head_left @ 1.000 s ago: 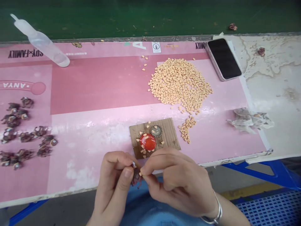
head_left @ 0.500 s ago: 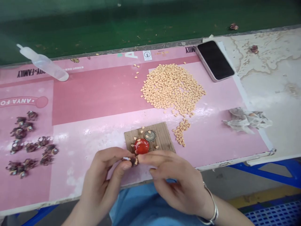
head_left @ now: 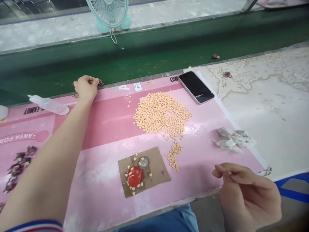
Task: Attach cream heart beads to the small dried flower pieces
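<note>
Green ledge point(head_left: 145, 54) behind pale scuffed workbench point(head_left: 270, 129); desk fan point(head_left: 108, 11) beyond; pink printed mat point(head_left: 96, 199) on bench; phone point(head_left: 196, 87); crumpled cloth point(head_left: 233, 139); squeeze bottle point(head_left: 48, 105); heap of peach heart-shaped chips point(head_left: 160, 112) mid-mat; cardboard square point(head_left: 156, 164) with red dome point(head_left: 134, 176) and toothed metal cap point(head_left: 144, 162); dark flower clusters point(head_left: 18, 167) at far left; left hand point(head_left: 86, 88) curled at mat's far edge, just beside small dark flower piece point(head_left: 100, 83), hold unclear; right hand point(head_left: 246, 193) raised off mat, loosely curled, nothing visible in it; chips well apart from both hands, any pick-up calling for a reach back.

One left hand point(head_left: 86, 87); one right hand point(head_left: 246, 193); one phone point(head_left: 196, 87); one squeeze bottle point(head_left: 48, 105); one fan point(head_left: 108, 13); one cardboard square point(head_left: 159, 167); one red dome point(head_left: 134, 176); one bottle cap point(head_left: 144, 162); one crumpled tissue point(head_left: 233, 139); two heaps of heart-shaped beads point(head_left: 161, 112), beads past counting; several dark flower pieces point(head_left: 16, 169), some behind arm
</note>
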A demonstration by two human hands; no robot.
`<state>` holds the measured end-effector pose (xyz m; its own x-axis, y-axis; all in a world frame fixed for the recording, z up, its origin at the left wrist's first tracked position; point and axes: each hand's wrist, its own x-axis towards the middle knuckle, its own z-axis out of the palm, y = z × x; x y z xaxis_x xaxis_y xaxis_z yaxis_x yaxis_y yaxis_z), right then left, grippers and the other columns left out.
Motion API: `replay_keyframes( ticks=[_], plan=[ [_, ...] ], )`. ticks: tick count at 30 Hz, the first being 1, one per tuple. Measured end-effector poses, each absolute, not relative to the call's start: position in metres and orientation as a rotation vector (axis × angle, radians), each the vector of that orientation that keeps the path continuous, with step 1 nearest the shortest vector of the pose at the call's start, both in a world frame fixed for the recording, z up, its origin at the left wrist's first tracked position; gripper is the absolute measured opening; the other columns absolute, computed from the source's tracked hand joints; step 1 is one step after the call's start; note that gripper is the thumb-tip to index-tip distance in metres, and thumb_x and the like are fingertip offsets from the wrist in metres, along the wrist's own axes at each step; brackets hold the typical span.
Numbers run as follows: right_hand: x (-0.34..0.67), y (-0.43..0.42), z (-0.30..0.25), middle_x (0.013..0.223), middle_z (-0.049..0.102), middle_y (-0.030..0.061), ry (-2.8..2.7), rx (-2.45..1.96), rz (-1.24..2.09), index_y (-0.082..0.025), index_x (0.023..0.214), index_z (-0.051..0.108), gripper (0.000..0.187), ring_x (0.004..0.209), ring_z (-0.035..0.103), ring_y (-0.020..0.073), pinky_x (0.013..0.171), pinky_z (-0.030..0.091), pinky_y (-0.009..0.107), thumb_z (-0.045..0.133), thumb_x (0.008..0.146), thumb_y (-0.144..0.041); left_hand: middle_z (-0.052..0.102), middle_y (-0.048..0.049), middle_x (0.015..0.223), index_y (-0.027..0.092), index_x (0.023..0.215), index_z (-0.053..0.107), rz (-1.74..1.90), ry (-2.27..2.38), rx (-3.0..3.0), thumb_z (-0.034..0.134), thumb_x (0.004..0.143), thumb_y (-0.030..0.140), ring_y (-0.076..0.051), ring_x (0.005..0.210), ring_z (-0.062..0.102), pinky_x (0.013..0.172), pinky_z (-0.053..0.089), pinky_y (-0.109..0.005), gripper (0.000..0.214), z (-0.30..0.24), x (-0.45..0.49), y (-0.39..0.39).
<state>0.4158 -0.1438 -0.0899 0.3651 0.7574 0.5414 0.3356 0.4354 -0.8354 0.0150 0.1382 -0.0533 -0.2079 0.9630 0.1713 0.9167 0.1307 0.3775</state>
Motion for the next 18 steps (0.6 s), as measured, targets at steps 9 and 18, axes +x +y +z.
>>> replay_keyframes(
  ticks=[9,18],
  plan=[
    [0.419,-0.129,-0.095,0.078,0.079,0.003,-1.238,-1.153,0.391,-0.018,0.088,0.069,0.014,0.065,0.077,0.0189,0.052,0.062,0.029,0.08,0.092,-0.01,0.07,-0.0125,0.137,0.017,0.131,0.069,0.561,2.299,1.971,0.069,0.105,0.043,-0.028,0.123,0.069,0.108,0.06,-0.052,0.037,-0.051,0.015,0.083],
    [0.423,-0.133,-0.099,0.081,0.08,0.0047,-1.238,-1.245,0.494,-0.024,0.086,0.074,0.015,0.058,0.07,0.0215,0.048,0.06,0.039,0.084,0.093,-0.017,0.077,-0.0138,0.12,0.02,0.118,0.07,0.361,2.553,1.891,0.049,0.102,0.058,-0.035,0.118,0.071,0.113,0.053,-0.055,0.046,-0.024,-0.058,-0.138]
  ],
)
